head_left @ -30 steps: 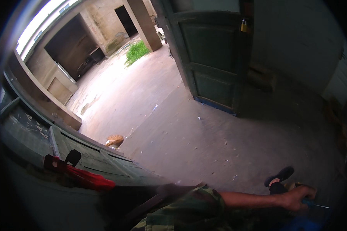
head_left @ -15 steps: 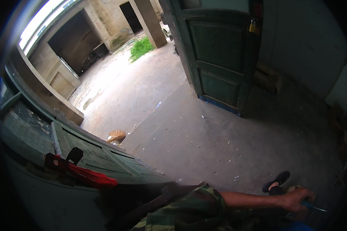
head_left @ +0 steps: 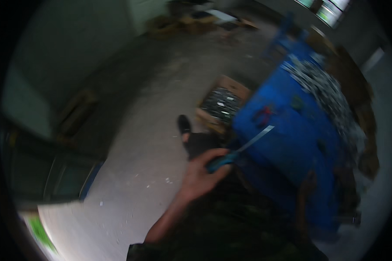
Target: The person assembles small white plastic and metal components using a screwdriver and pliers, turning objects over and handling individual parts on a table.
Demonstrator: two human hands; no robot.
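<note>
My left hand is closed round the blue-green handle of a screwdriver. Its pale metal shaft points up and right, over the near left edge of a table with a blue cover. Further right, my right hand is dark and smeared by motion by the table's near part; its fingers cannot be made out. On the blue cover lie a small red tool, too blurred to name, and a heap of long silvery metal pieces.
A cardboard box full of small dark metal parts stands on the floor left of the table. Brown cardboard lines the table's right side. More boxes sit by the far wall. A green door is at left.
The view has swung right, from the doorway and yard to the blue table. My left hand, still holding the screwdriver, now appears near the middle; my right hand has come into view.
</note>
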